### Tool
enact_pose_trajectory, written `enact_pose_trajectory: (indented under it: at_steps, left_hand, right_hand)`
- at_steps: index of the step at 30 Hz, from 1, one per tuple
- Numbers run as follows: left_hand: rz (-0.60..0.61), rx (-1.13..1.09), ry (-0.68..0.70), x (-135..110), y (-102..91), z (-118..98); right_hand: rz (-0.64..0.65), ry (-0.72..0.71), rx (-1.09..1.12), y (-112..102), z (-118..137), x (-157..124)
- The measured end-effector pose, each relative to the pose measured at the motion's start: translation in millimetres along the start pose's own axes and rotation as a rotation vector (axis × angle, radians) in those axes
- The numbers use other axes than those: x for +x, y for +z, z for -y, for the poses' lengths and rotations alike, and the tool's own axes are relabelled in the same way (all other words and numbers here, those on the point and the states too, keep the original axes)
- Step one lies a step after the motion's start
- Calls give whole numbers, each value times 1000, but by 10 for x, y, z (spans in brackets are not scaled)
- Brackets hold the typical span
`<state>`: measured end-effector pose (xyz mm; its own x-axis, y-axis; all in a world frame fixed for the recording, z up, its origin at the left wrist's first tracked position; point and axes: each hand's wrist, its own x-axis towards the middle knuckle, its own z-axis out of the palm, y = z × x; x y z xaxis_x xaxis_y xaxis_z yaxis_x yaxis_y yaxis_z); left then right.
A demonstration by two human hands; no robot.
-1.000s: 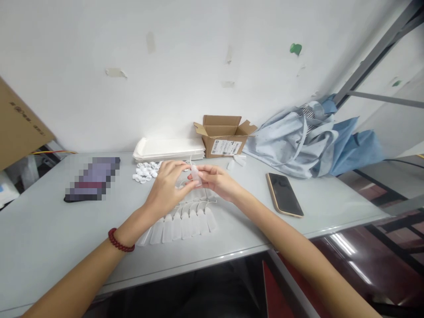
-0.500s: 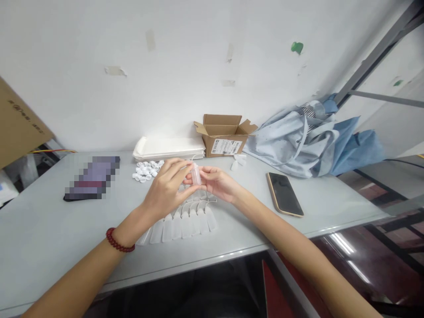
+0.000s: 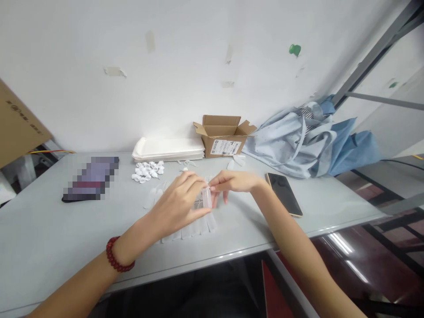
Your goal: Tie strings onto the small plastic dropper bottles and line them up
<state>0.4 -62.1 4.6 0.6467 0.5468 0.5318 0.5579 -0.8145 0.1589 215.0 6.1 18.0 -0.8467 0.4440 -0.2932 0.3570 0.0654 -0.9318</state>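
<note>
My left hand (image 3: 179,201) is closed around a small translucent plastic bottle (image 3: 207,198), thumb below and fingers over its upper end. From the right, my right hand (image 3: 233,182) pinches at the top of the same bottle, palm turned down; its fingertips partly hide the neck. Beneath both hands a row of similar translucent bottles (image 3: 198,227) lies on the table, largely covered by my left hand and forearm. More clear plastic pieces (image 3: 150,196) lie left of my left hand. A pile of white caps (image 3: 147,170) sits farther back.
An open cardboard box (image 3: 221,137) and a white paper stack (image 3: 168,149) stand against the wall. A few clear pieces (image 3: 236,162) lie before the box. One phone (image 3: 285,194) lies right, a blurred dark device (image 3: 92,179) left. Blue cloth (image 3: 291,141) is heaped back right on the table (image 3: 39,225).
Both hands have moved nearer and slightly right with the bottle. My right hand has turned over, from beside the bottle to palm down at its top.
</note>
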Motion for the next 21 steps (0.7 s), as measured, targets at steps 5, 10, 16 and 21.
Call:
enact_pose_trajectory:
  at_steps: [5, 10, 16, 21]
  left_hand:
    - [148, -14, -58, -13, 137, -194]
    - [227, -3, -110, -34, 269, -343]
    - [274, 64, -116, -82, 391, -427]
    - [265, 115, -133, -99, 449, -446]
  right_hand:
    - [216, 188, -170, -39, 50, -73]
    - [321, 291, -257, -42, 32, -26]
    - [314, 412, -324, -7, 17, 22]
    - [242, 399, -339, -20, 13, 17]
